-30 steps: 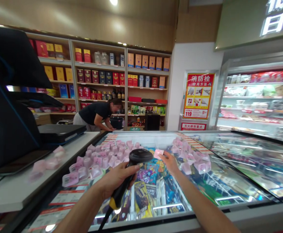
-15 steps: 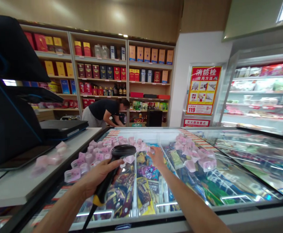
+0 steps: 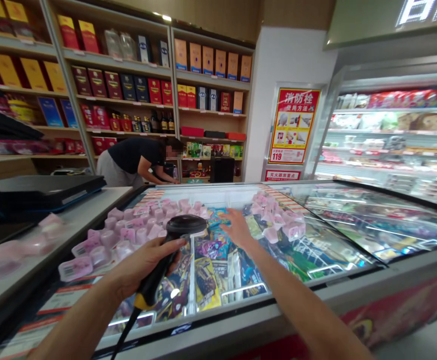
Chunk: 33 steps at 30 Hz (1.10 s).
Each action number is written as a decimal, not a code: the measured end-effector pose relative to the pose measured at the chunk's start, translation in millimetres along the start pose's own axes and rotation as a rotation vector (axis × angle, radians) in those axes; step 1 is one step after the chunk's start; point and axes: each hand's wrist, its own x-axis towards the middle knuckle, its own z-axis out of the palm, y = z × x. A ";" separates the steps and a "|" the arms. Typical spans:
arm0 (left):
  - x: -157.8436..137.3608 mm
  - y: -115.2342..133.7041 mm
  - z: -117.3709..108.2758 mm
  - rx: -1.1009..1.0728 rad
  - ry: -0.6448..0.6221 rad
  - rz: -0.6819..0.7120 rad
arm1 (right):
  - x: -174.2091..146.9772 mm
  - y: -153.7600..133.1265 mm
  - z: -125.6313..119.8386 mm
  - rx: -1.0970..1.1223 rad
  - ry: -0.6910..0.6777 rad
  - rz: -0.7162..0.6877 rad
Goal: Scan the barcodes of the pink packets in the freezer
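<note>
My left hand [image 3: 150, 265] is closed around the black handle of a barcode scanner [image 3: 185, 226], its head pointing right and its cord trailing down. Fingers apart and with nothing seen between them, my right hand [image 3: 238, 227] hovers over the freezer's glass top. To the left on that glass lies a crowd of small translucent pink cups [image 3: 107, 238], some showing barcode labels. Beyond my right hand sits a second cluster of pink cups [image 3: 265, 207]. Under the glass, packaged ice creams [image 3: 206, 282] fill the freezer compartments.
A white counter [image 3: 101, 197] along the left holds a black device [image 3: 53, 192] and a few blurred pink cups [image 3: 34, 245]. A person in dark clothing [image 3: 135, 155] bends behind the freezer, before shelves of boxes [image 3: 116, 87]. Another glass-topped freezer section [image 3: 353, 215] extends right.
The view has swung right and down. My right hand, earlier beside the pink cups at the far left cluster's edge, now stands apart from them. My left hand keeps the scanner.
</note>
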 end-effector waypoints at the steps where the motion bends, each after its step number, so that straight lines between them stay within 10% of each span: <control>1: 2.4 -0.6 3.8 0.014 -0.021 -0.004 | -10.0 15.6 -20.3 -0.066 0.024 0.058; 7: 17.0 -4.5 20.0 0.009 -0.097 0.024 | -64.7 77.8 -83.8 -0.364 -0.038 0.351; 18: -6.9 14.0 15.2 0.030 0.023 0.011 | -18.7 38.2 -22.2 0.185 0.174 0.033; 33: -7.6 9.0 13.6 0.126 -0.068 0.113 | 11.0 2.4 20.3 0.189 0.214 -0.013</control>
